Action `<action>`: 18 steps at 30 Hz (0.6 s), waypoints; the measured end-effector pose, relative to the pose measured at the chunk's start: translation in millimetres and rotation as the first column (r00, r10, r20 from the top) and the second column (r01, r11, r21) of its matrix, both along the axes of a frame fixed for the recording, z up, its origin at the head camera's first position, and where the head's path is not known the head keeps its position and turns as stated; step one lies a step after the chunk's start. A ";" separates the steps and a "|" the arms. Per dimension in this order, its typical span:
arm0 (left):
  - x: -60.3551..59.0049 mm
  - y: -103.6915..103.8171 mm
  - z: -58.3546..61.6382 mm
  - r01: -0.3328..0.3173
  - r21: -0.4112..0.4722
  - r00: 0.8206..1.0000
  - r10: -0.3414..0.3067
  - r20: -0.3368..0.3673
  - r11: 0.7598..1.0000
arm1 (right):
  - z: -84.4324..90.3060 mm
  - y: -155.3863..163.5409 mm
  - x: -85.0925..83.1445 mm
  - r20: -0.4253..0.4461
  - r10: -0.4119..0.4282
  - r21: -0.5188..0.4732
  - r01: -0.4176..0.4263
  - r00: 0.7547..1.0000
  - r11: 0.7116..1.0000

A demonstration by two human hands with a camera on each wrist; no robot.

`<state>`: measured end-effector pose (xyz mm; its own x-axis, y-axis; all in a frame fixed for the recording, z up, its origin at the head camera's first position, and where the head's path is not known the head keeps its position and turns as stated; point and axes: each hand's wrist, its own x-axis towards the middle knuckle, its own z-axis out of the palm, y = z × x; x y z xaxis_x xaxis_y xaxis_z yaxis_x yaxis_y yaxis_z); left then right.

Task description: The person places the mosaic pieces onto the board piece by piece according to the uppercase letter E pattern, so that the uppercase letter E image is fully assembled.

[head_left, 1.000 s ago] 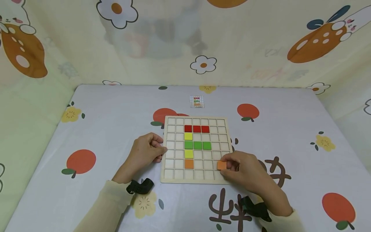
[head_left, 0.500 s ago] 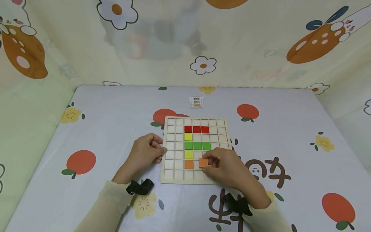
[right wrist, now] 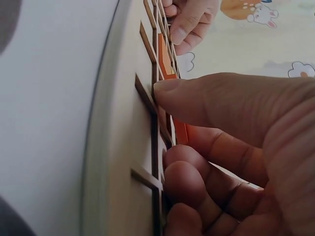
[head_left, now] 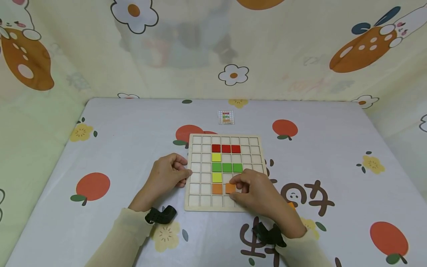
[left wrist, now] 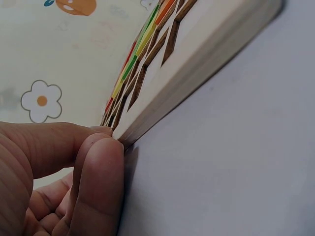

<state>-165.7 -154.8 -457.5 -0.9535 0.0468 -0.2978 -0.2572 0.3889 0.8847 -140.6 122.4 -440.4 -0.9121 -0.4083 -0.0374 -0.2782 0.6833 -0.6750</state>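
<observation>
A pale, flat wooden grid board (head_left: 225, 172) with square recesses lies on a table covered with a smooth lilac cloth printed with red fruit and yellow flowers (head_left: 110, 133). The right hand (head_left: 257, 193) pinches a small, flat, square orange tile (head_left: 230, 188) between thumb and fingertips, holding it over the cell just to the right of a matching orange tile (head_left: 217, 188) that already sits in the grid. In the right wrist view the thumb (right wrist: 216, 101) presses along the tile's upper face while the curled fingers (right wrist: 197, 184) lie against the board's raised ribs; whether the tile is fully seated cannot be told.

The left hand (head_left: 166, 178) rests at the board's left edge with its fingers curled and its fingertips touching the wooden rim. The left wrist view shows the fingertip (left wrist: 101, 167) pressed against the board's thick, layered edge (left wrist: 197, 69).

Above the orange tiles stands a column of glossy squares: two yellow tiles (head_left: 217, 157), a row of three green tiles (head_left: 227, 167) and a row of three red tiles (head_left: 226, 148). A small printed pattern card (head_left: 226, 116) lies well beyond the board. Another orange piece (head_left: 291, 204) peeks out beside the right wrist. Black straps (head_left: 161, 215) circle both wrists over cream sleeves.
</observation>
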 end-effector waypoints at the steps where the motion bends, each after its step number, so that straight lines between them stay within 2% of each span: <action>1: 0.1 0.0 0.1 -0.001 0.001 1.000 0.001 0.002 1.000 | -0.5 -0.2 -0.2 -0.004 -0.001 0.006 0.001 1.000 1.000; 18: 0.3 0.1 0.9 -0.003 0.007 1.000 0.003 0.010 1.000 | -0.7 -3.4 1.1 -0.001 -0.022 0.046 0.022 1.000 0.999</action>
